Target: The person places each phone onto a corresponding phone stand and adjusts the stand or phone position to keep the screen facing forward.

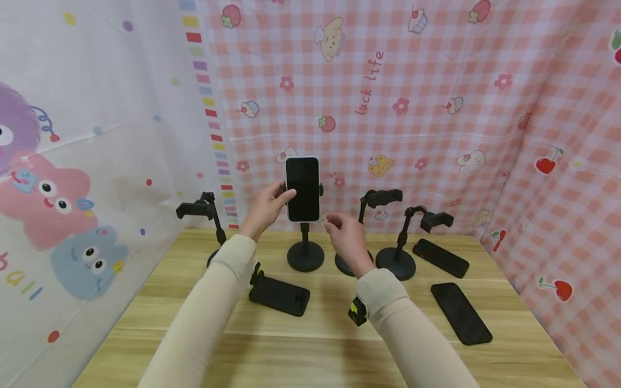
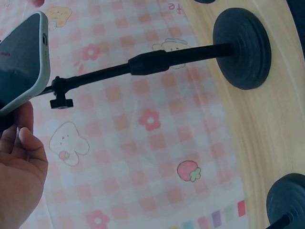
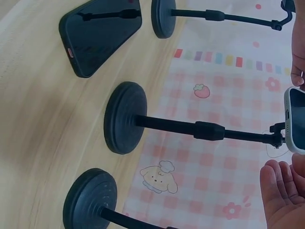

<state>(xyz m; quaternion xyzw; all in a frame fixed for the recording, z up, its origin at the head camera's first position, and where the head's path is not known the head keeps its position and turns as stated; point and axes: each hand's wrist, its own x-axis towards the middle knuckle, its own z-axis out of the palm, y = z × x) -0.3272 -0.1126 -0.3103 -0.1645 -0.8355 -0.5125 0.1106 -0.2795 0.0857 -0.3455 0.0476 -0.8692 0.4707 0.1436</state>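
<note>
A smartphone (image 1: 303,189) with a white edge and dark screen stands upright in the clamp of a black phone stand (image 1: 305,255) at the middle. My left hand (image 1: 268,208) holds the phone at its left edge, thumb over the front rim, the other fingers partly hidden behind. In the left wrist view, the fingers (image 2: 27,117) are right at the phone's (image 2: 40,52) edge beside the clamp. Just off the phone's lower right corner is my right hand (image 1: 346,237), fingers loosely bent and holding nothing. In the right wrist view, its fingers (image 3: 281,181) lie close below the phone (image 3: 296,119).
Black phone stands with vacant clamps are at the left (image 1: 195,209) and right, one stand (image 1: 395,264) beside another. A dark phone (image 1: 279,296) lies between my forearms. Two more, a rear phone (image 1: 441,257) and a front phone (image 1: 461,313), lie at right. Patterned cloth (image 1: 402,70) hangs behind.
</note>
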